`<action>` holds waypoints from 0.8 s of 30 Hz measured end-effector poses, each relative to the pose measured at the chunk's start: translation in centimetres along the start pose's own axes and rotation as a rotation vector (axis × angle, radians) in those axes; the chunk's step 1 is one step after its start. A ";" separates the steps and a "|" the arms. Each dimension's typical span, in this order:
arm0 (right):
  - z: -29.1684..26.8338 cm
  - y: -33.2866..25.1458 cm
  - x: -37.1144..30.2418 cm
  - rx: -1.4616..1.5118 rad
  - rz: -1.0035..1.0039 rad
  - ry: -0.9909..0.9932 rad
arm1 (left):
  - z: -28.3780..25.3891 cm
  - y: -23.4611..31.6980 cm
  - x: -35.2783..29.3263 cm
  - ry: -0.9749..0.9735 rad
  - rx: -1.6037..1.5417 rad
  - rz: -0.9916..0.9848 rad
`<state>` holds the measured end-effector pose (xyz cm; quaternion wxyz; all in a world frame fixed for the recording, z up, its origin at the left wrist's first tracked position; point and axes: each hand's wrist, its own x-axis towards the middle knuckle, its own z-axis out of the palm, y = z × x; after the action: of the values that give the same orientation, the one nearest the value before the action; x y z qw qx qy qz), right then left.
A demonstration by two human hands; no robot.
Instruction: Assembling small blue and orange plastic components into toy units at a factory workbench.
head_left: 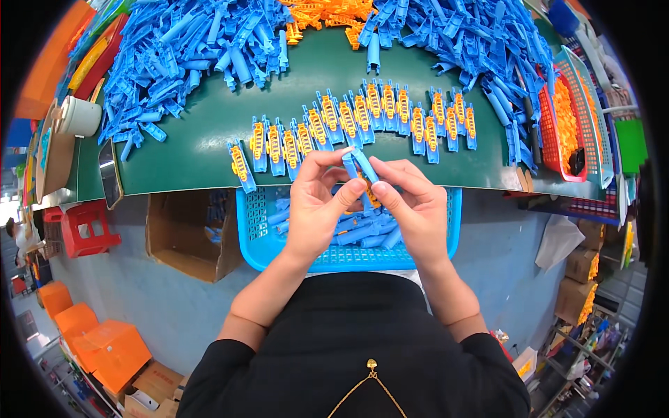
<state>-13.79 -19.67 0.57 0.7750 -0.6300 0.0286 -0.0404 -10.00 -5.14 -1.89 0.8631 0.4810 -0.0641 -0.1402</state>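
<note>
My left hand (317, 205) and my right hand (414, 209) are raised over the table's near edge, fingertips almost meeting. Both pinch narrow blue plastic parts (364, 166) that touch at the top and spread apart below; whether they are joined I cannot tell. A bit of orange shows beneath them, partly hidden by my fingers. Just beyond my hands, an uneven row of blue pieces with yellow ladder-shaped inserts (317, 125) lies on the green table (202, 157). Under my hands sits a light-blue basket (348, 262) with blue parts (369, 233) inside.
Heaps of loose blue parts (188, 42) cover the table's far side, with a pile of orange inserts (324, 12) between them. A red basket (546, 129) of orange pieces stands at right. At left are a phone (110, 174), a red stool (90, 230) and a cardboard box (185, 251).
</note>
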 end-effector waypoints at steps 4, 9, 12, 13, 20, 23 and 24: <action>0.2 0.3 0.0 -0.040 -0.035 0.003 | 0.0 0.0 0.0 0.012 -0.005 -0.007; -0.2 0.4 0.3 -0.249 -0.113 -0.039 | -0.2 -0.3 0.1 0.034 -0.027 -0.021; -0.3 -0.4 0.6 -0.345 -0.134 -0.065 | 0.0 -0.3 0.1 0.031 -0.039 -0.003; -0.4 -0.7 0.8 -0.380 -0.134 -0.101 | 0.0 -0.3 0.0 0.041 -0.054 -0.018; -0.8 -0.7 1.4 -0.461 -0.125 -0.243 | -0.5 0.4 0.4 0.002 -0.245 -0.205; 0.2 -1.4 0.3 -0.418 -0.154 -0.163 | 0.4 0.6 0.5 0.019 -0.392 -0.126; 0.5 -0.8 -0.1 -0.371 -0.170 -0.047 | 0.1 0.3 0.5 0.018 -0.392 -0.127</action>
<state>-13.89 -19.30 1.48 0.6401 -0.7628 -0.0356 -0.0848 -9.52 -5.24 -1.57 0.9301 0.3084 0.0024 -0.1997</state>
